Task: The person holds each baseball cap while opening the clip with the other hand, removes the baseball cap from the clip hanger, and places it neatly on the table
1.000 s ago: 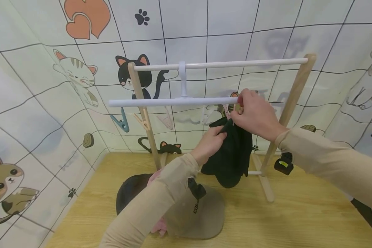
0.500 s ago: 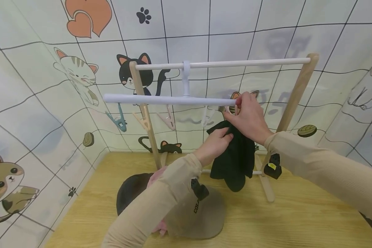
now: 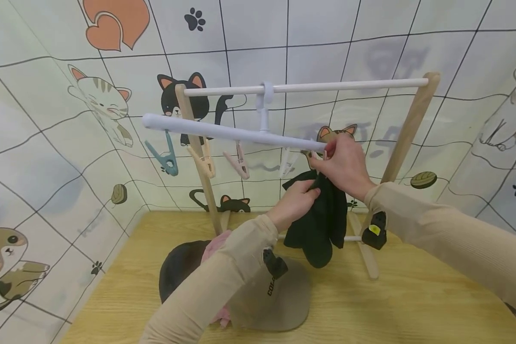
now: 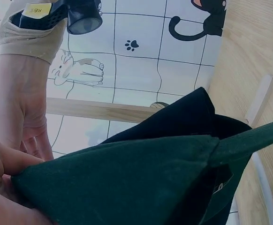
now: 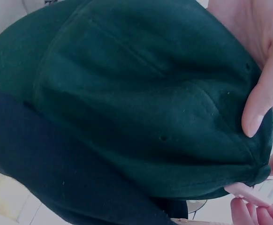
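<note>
A dark green cap (image 3: 318, 243) hangs brim down below the right end of a white clip hanger (image 3: 223, 132). My left hand (image 3: 295, 203) pinches the cap's crown near the top, and the thumb (image 5: 256, 117) lies on the fabric in the right wrist view. Up at the hanger's end, my right hand (image 3: 346, 165) pinches a pale pink clothespin (image 5: 246, 193), whose tip meets the small button on the cap's crown. Whether its jaws bite the fabric cannot be told. The hanger tilts, its right end lower than its left.
The hanger hooks over the white rail (image 3: 348, 86) of a wooden rack (image 3: 408, 129). A blue clip (image 3: 166, 157), a yellow clip (image 3: 204, 160) and others dangle from it. On the table lie a tan cap (image 3: 284, 306), a black cap (image 3: 178, 267) and pink cloth (image 3: 217, 243).
The hanger's left end has risen and its right end dipped, while its hook slid slightly right along the rail. My right hand has come down a little; both hands keep their grips.
</note>
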Available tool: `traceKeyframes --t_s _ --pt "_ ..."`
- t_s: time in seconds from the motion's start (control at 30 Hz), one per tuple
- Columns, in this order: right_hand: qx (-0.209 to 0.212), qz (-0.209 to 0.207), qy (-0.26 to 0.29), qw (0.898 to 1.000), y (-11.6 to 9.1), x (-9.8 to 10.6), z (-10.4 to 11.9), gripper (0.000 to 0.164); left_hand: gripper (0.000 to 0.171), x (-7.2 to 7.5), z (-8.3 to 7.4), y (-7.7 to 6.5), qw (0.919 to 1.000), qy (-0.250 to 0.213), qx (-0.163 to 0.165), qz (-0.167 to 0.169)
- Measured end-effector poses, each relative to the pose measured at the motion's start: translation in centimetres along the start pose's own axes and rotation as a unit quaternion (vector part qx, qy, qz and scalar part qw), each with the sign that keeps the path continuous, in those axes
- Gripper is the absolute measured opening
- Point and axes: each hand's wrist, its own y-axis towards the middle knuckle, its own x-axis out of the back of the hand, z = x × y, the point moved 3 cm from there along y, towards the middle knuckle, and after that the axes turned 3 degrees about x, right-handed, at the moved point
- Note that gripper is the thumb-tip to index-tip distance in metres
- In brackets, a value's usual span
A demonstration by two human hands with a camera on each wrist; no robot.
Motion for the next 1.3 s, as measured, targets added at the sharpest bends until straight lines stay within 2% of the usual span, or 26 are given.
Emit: traceKeyframes --t_s 0.23,0.43,0.6,0.67,0.77,0.9,1.0,1.17,1.3 --pt "-0.022 0.002 0.004 1.0 -0.1 -0.5 0.0 0.025 0.024 0.2 0.3 0.1 1.0 0.001 -0.003 -0.002" --pt "-0.045 0.006 0.016 0.999 0.0 -0.8 0.0 0.024 0.026 0.4 0.7 -0.1 0.9998 -0.018 0.006 0.001" --pt "-0.085 0.032 0.061 0.994 -0.1 -1.1 -0.2 0.028 0.027 0.7 1.4 -0.3 0.9989 -0.046 0.014 0.0" --pt "-0.111 0.04 0.088 0.989 -0.2 -1.2 -0.5 0.03 0.025 0.7 1.7 -0.4 0.9981 -0.061 0.014 0.0" --pt "-0.156 0.044 0.143 0.976 -0.3 -1.4 -0.8 0.032 0.023 0.9 2.1 -0.6 0.997 -0.076 0.016 0.004" --pt "-0.207 0.043 0.232 0.949 -0.5 -1.8 -0.9 0.035 0.024 1.0 2.7 -1.0 0.9965 -0.081 0.022 0.006" --pt "-0.226 0.041 0.276 0.933 -0.7 -2.2 -0.9 0.036 0.025 1.2 3.1 -1.3 0.9964 -0.084 0.014 0.006" --pt "-0.23 0.043 0.301 0.924 -0.9 -2.8 -0.7 0.036 0.027 1.4 3.9 -2.0 0.9942 -0.106 -0.003 0.015" --pt "-0.228 0.043 0.298 0.926 -1.0 -3.2 -0.3 0.034 0.028 1.5 4.4 -2.5 0.9925 -0.122 -0.001 0.016"
